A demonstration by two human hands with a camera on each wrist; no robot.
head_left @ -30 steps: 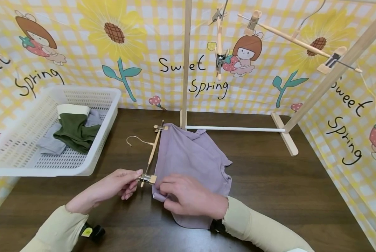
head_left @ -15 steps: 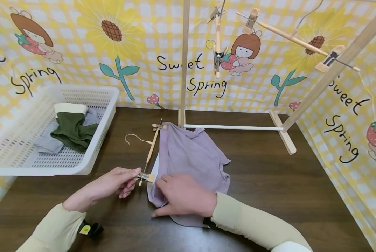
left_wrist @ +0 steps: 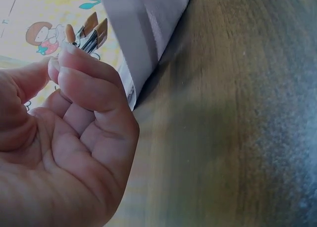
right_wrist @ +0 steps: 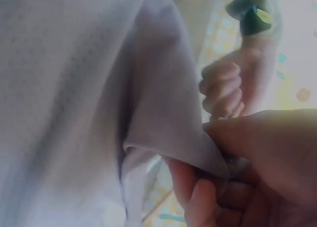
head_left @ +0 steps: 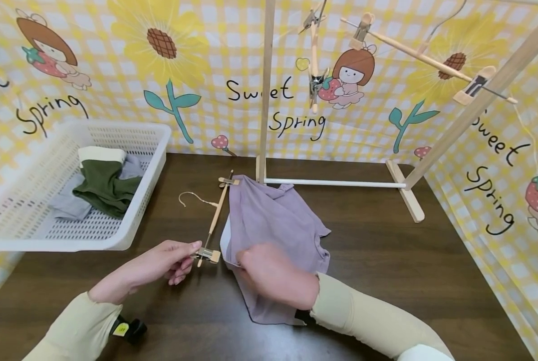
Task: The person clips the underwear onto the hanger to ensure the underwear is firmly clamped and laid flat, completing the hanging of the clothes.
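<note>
Lavender shorts lie on the table, waistband toward the left. A wooden clip hanger lies along the waistband, its far clip fastened on the shorts' upper corner. My left hand pinches the near clip between thumb and fingers; its wooden tips stand apart in the left wrist view, with no cloth between them. My right hand, blurred in the head view, pinches the near corner of the waistband, which is raised beside that clip. The pale inside of the waistband shows.
A white basket at the left holds dark green shorts and grey clothes. Behind the shorts stands a wooden rack with a white lower bar. Two clip hangers hang from it. A patterned cloth backs the table.
My right hand pulled the waistband's near corner toward the left and front, then lifted and drew it back right, away from the clip. My left hand keeps hold of the clip.
</note>
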